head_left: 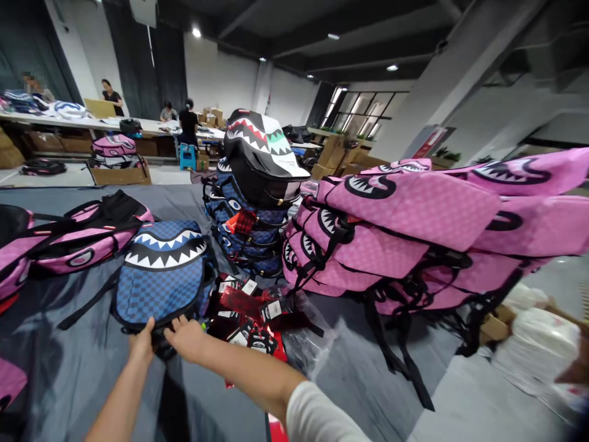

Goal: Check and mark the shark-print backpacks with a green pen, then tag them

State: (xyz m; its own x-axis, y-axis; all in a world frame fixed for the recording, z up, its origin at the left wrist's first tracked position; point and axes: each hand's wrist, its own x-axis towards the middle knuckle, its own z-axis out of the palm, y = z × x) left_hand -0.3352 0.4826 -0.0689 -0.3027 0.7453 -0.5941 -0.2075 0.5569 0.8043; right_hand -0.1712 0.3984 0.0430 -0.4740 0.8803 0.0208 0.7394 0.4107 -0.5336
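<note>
A blue checkered backpack point(159, 279) with a shark-mouth print lies face up on the grey-covered table in front of me. My left hand point(142, 341) grips its near bottom edge, thumb on top and the other fingers hidden underneath. Close beside it, my right hand point(186, 336) is closed on the same edge, fingertips curled over the rim. To the right of the backpack lies a pile of red and black tags point(248, 313) with white labels. Behind the tags rises a stack of blue checkered backpacks point(251, 227), topped by a black, grey and white backpack point(262, 147).
Pink shark-print backpacks point(405, 209) are heaped on the right, straps hanging down. More pink backpacks point(92, 236) lie at left. Clear plastic point(306, 331) sits by the tags. White wrapped bundles point(536, 350) stand on the floor at right. Several people work at a long table point(147, 127) behind.
</note>
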